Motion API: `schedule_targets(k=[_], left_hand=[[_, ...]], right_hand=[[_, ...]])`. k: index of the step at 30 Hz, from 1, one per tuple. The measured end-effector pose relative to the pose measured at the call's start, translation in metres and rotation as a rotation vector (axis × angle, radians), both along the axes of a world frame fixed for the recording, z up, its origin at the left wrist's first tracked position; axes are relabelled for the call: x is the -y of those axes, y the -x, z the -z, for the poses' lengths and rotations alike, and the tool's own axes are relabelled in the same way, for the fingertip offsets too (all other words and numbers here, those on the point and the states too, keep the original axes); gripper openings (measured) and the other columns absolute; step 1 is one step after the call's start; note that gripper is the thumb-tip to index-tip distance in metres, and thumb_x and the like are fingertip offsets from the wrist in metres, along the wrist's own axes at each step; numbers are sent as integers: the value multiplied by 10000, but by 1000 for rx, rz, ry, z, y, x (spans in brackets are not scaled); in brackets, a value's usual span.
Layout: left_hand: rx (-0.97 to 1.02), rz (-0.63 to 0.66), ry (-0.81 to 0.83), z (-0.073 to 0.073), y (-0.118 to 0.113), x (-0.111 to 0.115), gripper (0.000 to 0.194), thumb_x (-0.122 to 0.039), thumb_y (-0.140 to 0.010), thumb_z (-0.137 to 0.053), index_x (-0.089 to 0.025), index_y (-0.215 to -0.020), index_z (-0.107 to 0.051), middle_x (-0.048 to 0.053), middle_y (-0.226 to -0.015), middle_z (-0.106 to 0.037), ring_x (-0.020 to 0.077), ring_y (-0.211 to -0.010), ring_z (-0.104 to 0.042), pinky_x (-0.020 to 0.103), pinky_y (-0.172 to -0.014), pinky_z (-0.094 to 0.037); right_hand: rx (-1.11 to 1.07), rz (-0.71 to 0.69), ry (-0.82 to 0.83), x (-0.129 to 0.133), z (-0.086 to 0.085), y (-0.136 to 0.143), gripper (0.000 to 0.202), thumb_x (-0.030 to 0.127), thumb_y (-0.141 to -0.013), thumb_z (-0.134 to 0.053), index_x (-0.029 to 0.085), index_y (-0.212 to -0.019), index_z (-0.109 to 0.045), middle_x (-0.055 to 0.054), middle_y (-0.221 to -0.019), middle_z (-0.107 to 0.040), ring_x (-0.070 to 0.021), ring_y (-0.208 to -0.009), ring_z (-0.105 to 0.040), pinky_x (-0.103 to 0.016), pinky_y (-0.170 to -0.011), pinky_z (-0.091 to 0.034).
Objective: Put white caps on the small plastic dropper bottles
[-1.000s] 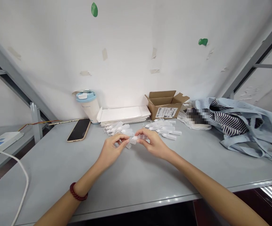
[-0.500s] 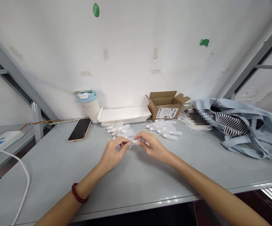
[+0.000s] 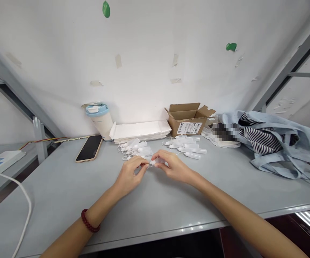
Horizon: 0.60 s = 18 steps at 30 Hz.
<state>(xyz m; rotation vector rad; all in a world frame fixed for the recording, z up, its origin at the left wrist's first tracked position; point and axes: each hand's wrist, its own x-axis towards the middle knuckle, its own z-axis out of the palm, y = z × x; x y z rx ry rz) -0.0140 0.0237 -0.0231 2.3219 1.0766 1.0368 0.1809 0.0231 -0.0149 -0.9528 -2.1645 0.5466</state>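
Note:
In the middle of the table, my right hand (image 3: 172, 165) is closed round a small translucent plastic squeeze bottle (image 3: 158, 161), its white tip pointing left. My left hand (image 3: 131, 175) pinches at that tip with thumb and forefinger; the fingertips hide the exact part. A thin white loop hangs below the tip. Just beyond my left hand lies a pile of similar small bottles (image 3: 137, 147), several with white caps on loops. Another group of these bottles (image 3: 188, 146) lies beyond my right hand.
A phone (image 3: 89, 148) and a blue-lidded cup (image 3: 101, 121) are at the left. White flat sheets or envelopes (image 3: 141, 130) lie stacked by the wall, beside an open cardboard box (image 3: 187, 120). A light-blue cloth bag (image 3: 273, 143) sits at the right. A white cable (image 3: 27, 211) hangs near left.
The view has shifted slightly. Both hands stay together at the squeeze bottle, and my left fingers have closed a little more tightly at its tip.

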Motion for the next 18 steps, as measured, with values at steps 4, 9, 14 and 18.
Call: schedule_targets(k=[4,9,14,18], left_hand=[[-14,-11,-45,-3,1,-3,169,-217,-858,-484,-204,-818,-648,27,-743,-631,166,-728,-549,265,-640,-447],[18,-110,-67,-5,6,-7,162,-225,-852,-494,-195,-794,-643,31,-772,-651,169,-744,-560,255,-610,-437],[64,-229,-175,-3,12,-13,153,-220,-857,-490,-184,-814,-633,39,-802,-661,177,-785,-565,275,-667,-446],[-14,-292,-331,3,18,-21,169,-203,-872,-468,-179,-821,-626,52,-813,-663,194,-812,-550,308,-727,-445]], right_hand=[[36,28,12,-2,-6,-5,127,175,-827,-551,169,-953,-563,-60,-947,-643,-164,-828,-570,-296,-728,-446],[82,123,-47,-12,-10,-16,168,197,-827,-565,170,-992,-551,-61,-943,-635,-168,-814,-571,-297,-712,-448],[327,316,-158,-20,-16,-33,219,102,-829,-526,149,-1043,-528,-98,-1012,-609,-210,-924,-556,-320,-761,-442],[737,550,-113,-20,-26,-43,252,116,-784,-605,101,-1031,-553,-161,-1032,-600,-297,-1010,-527,-358,-780,-421]])
